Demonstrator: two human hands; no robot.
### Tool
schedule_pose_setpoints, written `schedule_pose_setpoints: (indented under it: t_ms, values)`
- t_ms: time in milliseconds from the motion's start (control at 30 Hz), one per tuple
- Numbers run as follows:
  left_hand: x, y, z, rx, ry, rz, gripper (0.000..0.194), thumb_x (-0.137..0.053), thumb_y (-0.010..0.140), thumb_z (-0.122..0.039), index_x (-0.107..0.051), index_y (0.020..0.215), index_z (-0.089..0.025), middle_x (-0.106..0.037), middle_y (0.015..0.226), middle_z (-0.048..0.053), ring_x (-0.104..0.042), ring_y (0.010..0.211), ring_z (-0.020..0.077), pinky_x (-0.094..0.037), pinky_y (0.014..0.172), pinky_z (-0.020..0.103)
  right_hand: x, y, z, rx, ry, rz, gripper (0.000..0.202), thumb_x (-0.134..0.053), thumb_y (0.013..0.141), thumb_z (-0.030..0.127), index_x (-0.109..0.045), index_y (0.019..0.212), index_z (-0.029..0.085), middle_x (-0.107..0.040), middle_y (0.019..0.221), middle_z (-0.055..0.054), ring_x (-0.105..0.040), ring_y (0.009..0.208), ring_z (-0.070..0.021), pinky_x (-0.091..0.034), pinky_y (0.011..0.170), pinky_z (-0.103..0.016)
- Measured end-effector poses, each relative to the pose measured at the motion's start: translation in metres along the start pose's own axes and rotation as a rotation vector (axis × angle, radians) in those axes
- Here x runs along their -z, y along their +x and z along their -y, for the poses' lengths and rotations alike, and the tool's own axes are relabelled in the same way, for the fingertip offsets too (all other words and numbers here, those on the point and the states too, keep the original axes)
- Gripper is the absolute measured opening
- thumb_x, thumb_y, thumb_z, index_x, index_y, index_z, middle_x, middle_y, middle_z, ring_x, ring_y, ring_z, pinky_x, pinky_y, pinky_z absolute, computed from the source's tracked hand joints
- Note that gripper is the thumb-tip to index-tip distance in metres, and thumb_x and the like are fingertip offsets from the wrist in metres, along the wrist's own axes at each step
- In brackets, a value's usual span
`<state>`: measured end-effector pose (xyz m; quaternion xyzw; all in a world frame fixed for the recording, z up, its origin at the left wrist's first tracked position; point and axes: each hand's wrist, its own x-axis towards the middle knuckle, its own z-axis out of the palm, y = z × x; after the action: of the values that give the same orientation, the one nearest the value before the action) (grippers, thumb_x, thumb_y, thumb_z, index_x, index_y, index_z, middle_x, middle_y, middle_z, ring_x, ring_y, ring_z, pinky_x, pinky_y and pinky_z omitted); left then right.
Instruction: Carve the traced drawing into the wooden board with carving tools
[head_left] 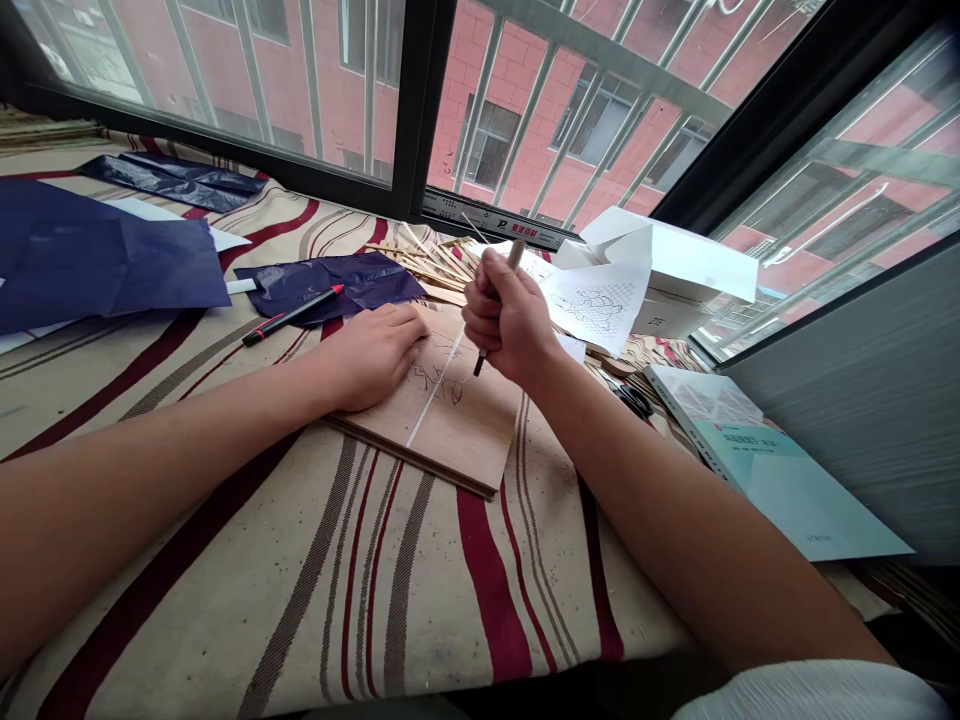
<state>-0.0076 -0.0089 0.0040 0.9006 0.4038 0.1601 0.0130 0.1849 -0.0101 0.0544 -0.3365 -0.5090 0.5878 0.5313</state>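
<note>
On the striped cloth lies a wooden board [484, 430] with a dark line drawing [444, 385] and a pale strip [429, 405] running across it. My left hand [382, 355] rests on the board's left part, its fingers laid flat and slightly bent. My right hand [506, 315] is closed in a fist around a slim tool [516, 254] with a wood-coloured upper end. The tool's dark lower tip points down just above the drawing; I cannot tell whether it touches. The fist hides the middle of the tool.
Left of the board lie a black and red pen [292, 316] and dark blue sheets [112, 255]. Behind are thin wooden strips [427, 258], a drawing on paper [600, 300] and a white box [697, 265]. Scissors [636, 400] and a book [780, 470] lie at right, below the window.
</note>
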Motion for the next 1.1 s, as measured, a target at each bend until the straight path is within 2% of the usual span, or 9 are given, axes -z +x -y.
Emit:
schedule_pose_setpoints:
  t_ms: [133,400,667,867,1100]
  values:
    - [0.000,0.000,0.000,-0.023,0.013,-0.013,0.046,-0.030,0.105,-0.036,-0.067,0.119,-0.013,-0.069,0.128,0.018,-0.062,0.125,0.0345,-0.048,0.113,0.054,-0.010,0.000,-0.008,-0.067,-0.022,-0.006,0.045,-0.056,0.110,0.042,-0.033,0.075,0.025,-0.027,0.054,0.011,-0.015,0.043,-0.0061,-0.012,0.040,-0.023]
    - [0.001,0.001,0.001,-0.031,0.014,-0.005,0.046,-0.029,0.104,-0.035,-0.067,0.119,-0.013,-0.068,0.129,0.018,-0.061,0.127,0.0335,-0.046,0.116,0.053,-0.017,0.004,-0.018,-0.069,-0.034,-0.045,0.048,-0.068,0.102,0.050,-0.034,0.080,0.026,-0.029,0.055,0.012,-0.016,0.045,-0.0055,-0.012,0.040,-0.022]
    - [0.000,0.000,0.002,-0.040,0.032,-0.021,0.042,-0.032,0.103,-0.033,-0.068,0.115,-0.015,-0.069,0.126,0.017,-0.063,0.117,0.0334,-0.049,0.109,0.054,-0.018,0.006,-0.021,-0.069,-0.042,-0.200,0.039,-0.055,0.110,0.045,-0.036,0.082,0.025,-0.026,0.054,0.011,-0.016,0.043,-0.0054,-0.014,0.038,-0.020]
    - [0.001,0.000,0.000,-0.037,0.037,-0.014,0.043,-0.031,0.104,-0.034,-0.068,0.114,-0.015,-0.069,0.122,0.016,-0.063,0.117,0.0332,-0.049,0.109,0.053,-0.011,0.008,-0.024,-0.034,-0.060,-0.127,0.051,-0.066,0.101,0.058,-0.031,0.082,0.027,-0.024,0.059,0.011,-0.016,0.044,-0.0055,-0.015,0.039,-0.021]
    - [0.003,0.000,-0.002,-0.013,0.023,-0.005,0.043,-0.032,0.103,-0.034,-0.069,0.115,-0.014,-0.068,0.124,0.018,-0.063,0.119,0.0339,-0.049,0.109,0.053,-0.011,0.009,-0.025,-0.023,-0.056,-0.164,0.047,-0.061,0.105,0.054,-0.033,0.080,0.026,-0.025,0.057,0.010,-0.017,0.043,-0.0051,-0.016,0.039,-0.020]
